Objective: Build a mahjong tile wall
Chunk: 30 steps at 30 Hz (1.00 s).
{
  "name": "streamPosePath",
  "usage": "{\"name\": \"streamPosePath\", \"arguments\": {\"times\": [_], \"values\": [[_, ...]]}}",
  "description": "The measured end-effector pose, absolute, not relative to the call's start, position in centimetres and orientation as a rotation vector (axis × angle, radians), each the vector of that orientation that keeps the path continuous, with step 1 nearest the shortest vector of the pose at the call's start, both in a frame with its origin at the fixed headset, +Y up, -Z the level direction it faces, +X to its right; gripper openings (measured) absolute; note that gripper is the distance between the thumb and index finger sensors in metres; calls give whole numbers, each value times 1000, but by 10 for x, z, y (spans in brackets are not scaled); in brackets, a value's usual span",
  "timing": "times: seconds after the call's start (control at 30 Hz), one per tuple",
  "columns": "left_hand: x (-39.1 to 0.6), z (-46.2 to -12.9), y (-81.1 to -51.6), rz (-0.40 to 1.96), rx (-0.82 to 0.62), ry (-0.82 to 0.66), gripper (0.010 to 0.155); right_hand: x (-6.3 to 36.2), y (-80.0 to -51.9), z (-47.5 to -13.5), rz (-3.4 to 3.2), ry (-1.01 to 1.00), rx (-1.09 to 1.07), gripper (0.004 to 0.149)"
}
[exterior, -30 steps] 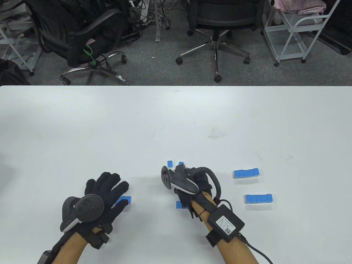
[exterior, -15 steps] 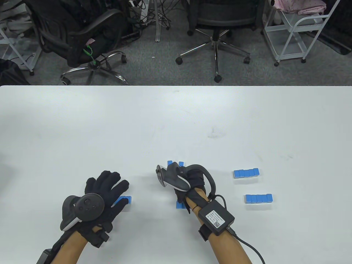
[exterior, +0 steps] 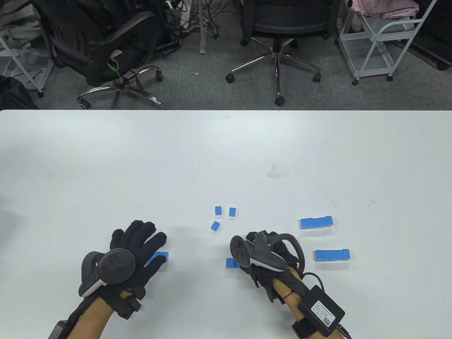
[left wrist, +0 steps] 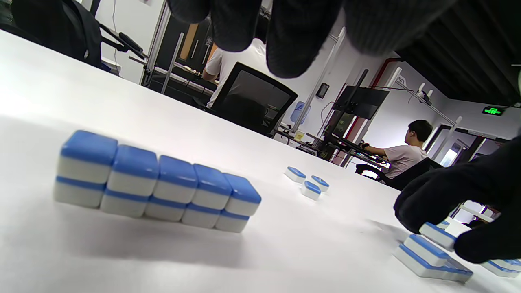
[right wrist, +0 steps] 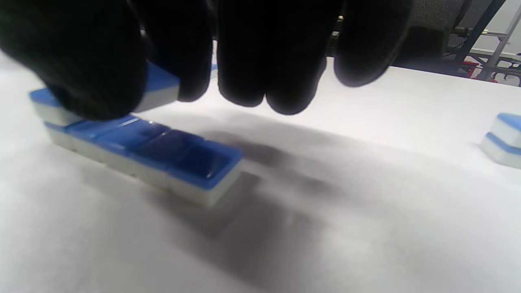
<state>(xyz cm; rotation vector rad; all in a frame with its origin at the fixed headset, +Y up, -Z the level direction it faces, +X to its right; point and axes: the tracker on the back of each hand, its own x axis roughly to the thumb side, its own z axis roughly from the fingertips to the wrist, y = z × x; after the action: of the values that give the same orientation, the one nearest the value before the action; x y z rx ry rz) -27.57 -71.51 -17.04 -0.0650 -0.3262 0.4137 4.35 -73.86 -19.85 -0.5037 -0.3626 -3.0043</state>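
Note:
The mahjong tiles are blue-backed and white. My right hand (exterior: 261, 249) pinches one tile (right wrist: 163, 87) between thumb and fingers just above a single-layer row of tiles (right wrist: 163, 158). That row also shows in the table view (exterior: 230, 263), mostly hidden under the hand. Another tile (right wrist: 40, 103) lies on the row's far end. My left hand (exterior: 148, 243) has its fingers spread over a two-layer wall (left wrist: 158, 183) and grips nothing. Three loose tiles (exterior: 221, 216) lie beyond the right hand.
Two more tile walls stand to the right, a farther one (exterior: 316, 222) and a nearer one (exterior: 332, 255). Office chairs and a white rack stand beyond the table's far edge (exterior: 226, 111).
My right hand has drawn back from the loose tiles toward me and to the right, carrying one tile to the row. The three loose tiles are now uncovered. My left hand has not moved.

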Motion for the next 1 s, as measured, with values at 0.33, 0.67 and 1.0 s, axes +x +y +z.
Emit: {"name": "streamPosePath", "arguments": {"times": [0.33, 0.67, 1.0], "values": [[-279, -169, -716, 418, -65, -302, 63, 35, -740, -189, -2951, -244, -544, 56], [-280, -169, -715, 419, -65, -301, 63, 31, -741, -187, -2965, -267, -570, 56], [-280, -168, -715, 418, -64, -302, 63, 31, -739, -186, -2949, -282, -562, 59]]}}
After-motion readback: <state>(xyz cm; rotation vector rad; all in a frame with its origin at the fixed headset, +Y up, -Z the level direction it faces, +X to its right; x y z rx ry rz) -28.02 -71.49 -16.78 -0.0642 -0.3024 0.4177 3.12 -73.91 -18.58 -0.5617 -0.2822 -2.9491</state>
